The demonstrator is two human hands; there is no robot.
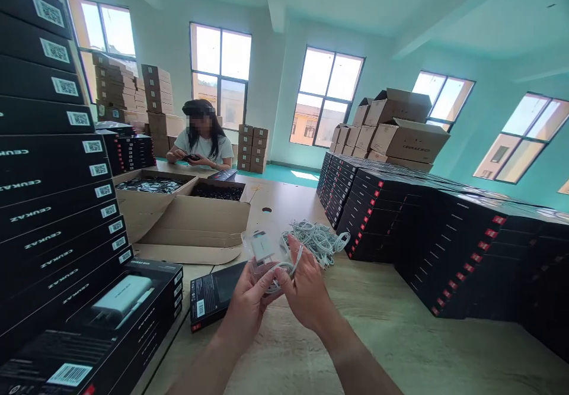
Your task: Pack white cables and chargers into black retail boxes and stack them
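Above the desk (355, 330), toward its near edge, the left hand (246, 294) grips a clear plastic tray (258, 269) and the right hand (309, 288) pinches a white cable (285, 265), the white charger (262, 245) lying just beyond, nearer the left, long axis pointing away.

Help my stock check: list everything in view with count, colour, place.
charger: one, white, in tray
tray: one, clear, in left hand
cable: one, white, between hands
cable pile: one, white, beyond right hand
flat box: one, black, left of hands
black boxes: many, black, stacked left and right
charger shape: one, white, on left stack
open cartons: two, brown, beyond flat box
parts: many, silvery, dark, in open cartons
brown cartons: many, brown, stacked behind tabletop
co-worker: one, white top, across tabletop
tabletop: count unclear, wood-coloured, below hands
windows: five or more, dark-framed, far wall
left hand: one, bare, on tray
right hand: one, bare, on cable
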